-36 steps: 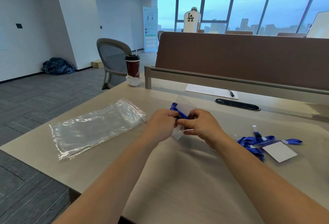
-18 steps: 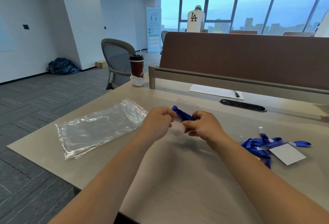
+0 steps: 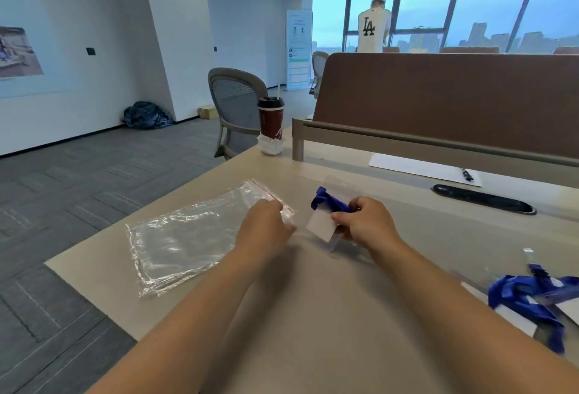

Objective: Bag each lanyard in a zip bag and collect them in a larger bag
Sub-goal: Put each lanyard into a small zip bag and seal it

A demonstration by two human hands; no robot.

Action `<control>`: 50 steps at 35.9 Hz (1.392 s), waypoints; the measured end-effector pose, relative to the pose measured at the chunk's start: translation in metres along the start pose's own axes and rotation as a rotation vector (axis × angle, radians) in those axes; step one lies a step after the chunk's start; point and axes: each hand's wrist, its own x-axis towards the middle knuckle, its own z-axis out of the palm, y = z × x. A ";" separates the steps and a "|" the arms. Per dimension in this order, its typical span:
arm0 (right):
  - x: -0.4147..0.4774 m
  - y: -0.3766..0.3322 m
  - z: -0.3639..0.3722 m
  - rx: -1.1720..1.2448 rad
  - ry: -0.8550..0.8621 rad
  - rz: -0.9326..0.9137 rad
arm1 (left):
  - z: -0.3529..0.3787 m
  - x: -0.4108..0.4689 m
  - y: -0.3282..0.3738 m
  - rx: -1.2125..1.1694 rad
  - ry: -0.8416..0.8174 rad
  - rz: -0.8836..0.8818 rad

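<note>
At centre frame, the right hand [image 3: 368, 221] pinches a small zip bag [image 3: 328, 242] holding a blue lanyard [image 3: 326, 201]. Just left, the left hand [image 3: 264, 226] rests curled on the red-striped mouth of the large bag [image 3: 181, 237] lying on the table [image 3: 313, 315]; whether it grips is unclear.

Cool daylight via far windows [image 3: 438, 11]; wide-angle bend at edges; lanyards [image 3: 532, 296] btm-right motion-blurred.
</note>
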 end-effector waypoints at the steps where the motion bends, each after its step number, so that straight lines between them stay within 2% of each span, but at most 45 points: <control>1: 0.003 0.001 0.003 -0.003 -0.006 0.002 | 0.002 0.004 -0.002 0.030 0.012 0.000; 17: 0.018 0.003 0.015 -0.044 -0.034 -0.019 | 0.017 0.022 -0.018 0.175 0.073 0.033; 24: 0.009 -0.001 0.011 -0.036 -0.046 -0.023 | 0.016 0.014 -0.016 0.055 0.198 0.074; 30: -0.004 -0.002 -0.007 -0.006 -0.045 -0.023 | 0.005 -0.006 -0.007 -0.100 0.191 0.169; 39: -0.048 0.007 -0.049 -0.019 0.013 -0.037 | -0.004 -0.061 0.009 -0.240 0.006 0.324; 50: -0.113 0.034 -0.095 0.026 0.075 -0.002 | 0.005 -0.122 0.011 -0.290 -0.264 0.334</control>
